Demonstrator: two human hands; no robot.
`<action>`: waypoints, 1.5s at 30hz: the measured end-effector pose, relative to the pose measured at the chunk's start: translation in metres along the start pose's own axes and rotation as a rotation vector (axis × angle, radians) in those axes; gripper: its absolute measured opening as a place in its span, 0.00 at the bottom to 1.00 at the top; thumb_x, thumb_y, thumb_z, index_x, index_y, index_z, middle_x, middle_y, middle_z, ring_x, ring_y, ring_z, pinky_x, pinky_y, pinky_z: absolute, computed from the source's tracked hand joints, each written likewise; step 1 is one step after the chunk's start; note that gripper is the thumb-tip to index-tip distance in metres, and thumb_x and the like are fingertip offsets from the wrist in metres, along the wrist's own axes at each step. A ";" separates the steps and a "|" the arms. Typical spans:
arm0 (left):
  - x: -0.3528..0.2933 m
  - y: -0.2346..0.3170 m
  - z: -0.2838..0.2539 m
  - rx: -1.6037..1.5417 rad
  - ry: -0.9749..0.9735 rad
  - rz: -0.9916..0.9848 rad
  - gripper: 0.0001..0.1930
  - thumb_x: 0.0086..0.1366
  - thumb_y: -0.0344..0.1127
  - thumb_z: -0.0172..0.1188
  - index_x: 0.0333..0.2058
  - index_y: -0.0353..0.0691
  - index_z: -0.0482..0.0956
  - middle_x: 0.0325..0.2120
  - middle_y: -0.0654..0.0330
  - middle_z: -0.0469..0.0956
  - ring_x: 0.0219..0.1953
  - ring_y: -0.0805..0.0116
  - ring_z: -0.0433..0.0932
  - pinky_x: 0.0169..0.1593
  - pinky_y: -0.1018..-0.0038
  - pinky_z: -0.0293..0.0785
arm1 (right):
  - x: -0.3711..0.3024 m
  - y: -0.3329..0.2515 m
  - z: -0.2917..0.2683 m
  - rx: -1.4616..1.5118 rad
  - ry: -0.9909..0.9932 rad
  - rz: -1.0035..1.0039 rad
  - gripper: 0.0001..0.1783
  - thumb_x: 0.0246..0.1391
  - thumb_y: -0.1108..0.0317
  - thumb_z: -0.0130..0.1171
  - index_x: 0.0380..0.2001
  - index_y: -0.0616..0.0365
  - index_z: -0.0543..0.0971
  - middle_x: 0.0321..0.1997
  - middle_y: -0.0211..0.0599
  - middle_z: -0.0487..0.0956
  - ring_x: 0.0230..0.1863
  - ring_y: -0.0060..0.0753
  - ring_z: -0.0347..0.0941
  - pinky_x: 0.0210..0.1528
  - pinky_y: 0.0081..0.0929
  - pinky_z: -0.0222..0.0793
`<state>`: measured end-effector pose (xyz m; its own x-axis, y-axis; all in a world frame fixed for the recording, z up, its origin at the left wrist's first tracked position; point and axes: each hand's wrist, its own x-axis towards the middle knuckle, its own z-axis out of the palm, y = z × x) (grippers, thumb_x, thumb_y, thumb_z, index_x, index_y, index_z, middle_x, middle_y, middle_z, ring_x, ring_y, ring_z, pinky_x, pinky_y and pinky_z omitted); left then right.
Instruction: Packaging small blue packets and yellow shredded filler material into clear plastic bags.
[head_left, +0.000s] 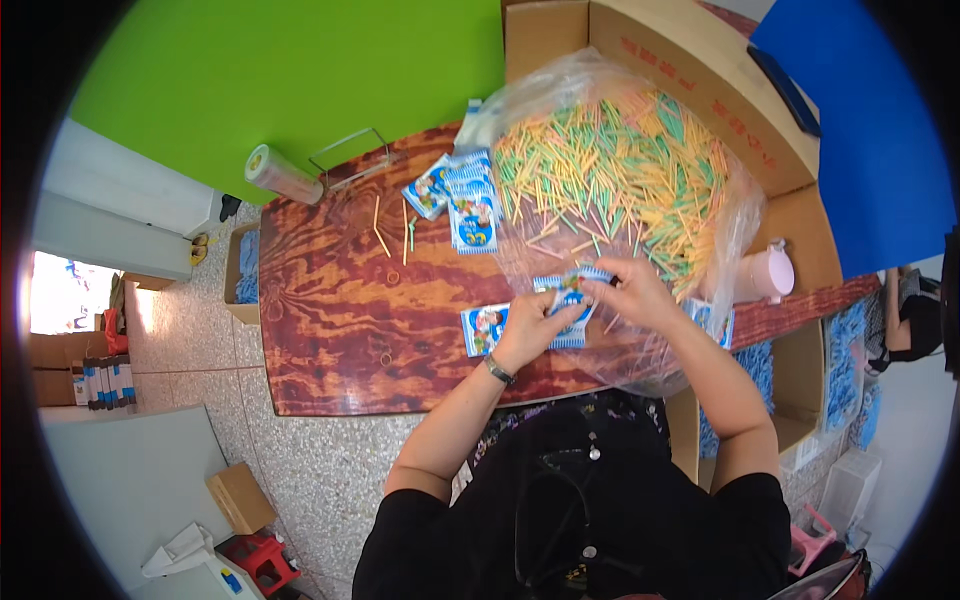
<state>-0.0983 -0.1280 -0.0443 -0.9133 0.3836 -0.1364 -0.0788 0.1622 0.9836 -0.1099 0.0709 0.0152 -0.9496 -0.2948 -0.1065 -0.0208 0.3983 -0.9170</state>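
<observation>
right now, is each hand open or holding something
Left hand: closed, holding a small blue-and-white printed packet.
Right hand: closed, fingers on the same packet's upper end.

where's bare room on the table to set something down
Free on the table: front-left corner, left of the nearer rubber band; also between that band and the packet beside the left hand. Crowded: around the right hand and bag of sticks.

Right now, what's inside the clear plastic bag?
Many thin sticks, mostly yellow, orange and green, lie in the bag. Lower layers are covered and can't be seen.
</observation>
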 end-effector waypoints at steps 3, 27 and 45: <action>0.006 -0.002 -0.007 0.203 0.016 -0.011 0.14 0.53 0.39 0.71 0.25 0.35 0.78 0.17 0.62 0.72 0.20 0.77 0.69 0.26 0.76 0.68 | 0.004 -0.002 -0.001 -0.143 -0.014 -0.122 0.09 0.54 0.69 0.62 0.36 0.61 0.79 0.24 0.34 0.77 0.25 0.21 0.69 0.30 0.22 0.67; -0.001 -0.019 0.019 0.301 0.139 0.181 0.20 0.55 0.43 0.68 0.27 0.31 0.72 0.18 0.46 0.73 0.20 0.51 0.74 0.25 0.64 0.69 | 0.236 0.001 -0.019 -0.854 0.092 0.502 0.34 0.49 0.40 0.57 0.48 0.58 0.79 0.52 0.44 0.78 0.54 0.45 0.74 0.54 0.39 0.71; 0.003 -0.018 0.018 0.320 0.091 0.126 0.18 0.55 0.42 0.67 0.28 0.33 0.72 0.20 0.46 0.75 0.24 0.47 0.77 0.26 0.60 0.71 | 0.254 0.020 -0.014 -0.866 0.111 0.547 0.27 0.52 0.54 0.54 0.53 0.54 0.76 0.57 0.40 0.76 0.57 0.41 0.73 0.55 0.38 0.70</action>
<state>-0.0923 -0.1135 -0.0641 -0.9409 0.3385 0.0091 0.1531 0.4012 0.9031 -0.3558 0.0161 -0.0250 -0.9195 0.1797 -0.3497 0.2467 0.9563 -0.1570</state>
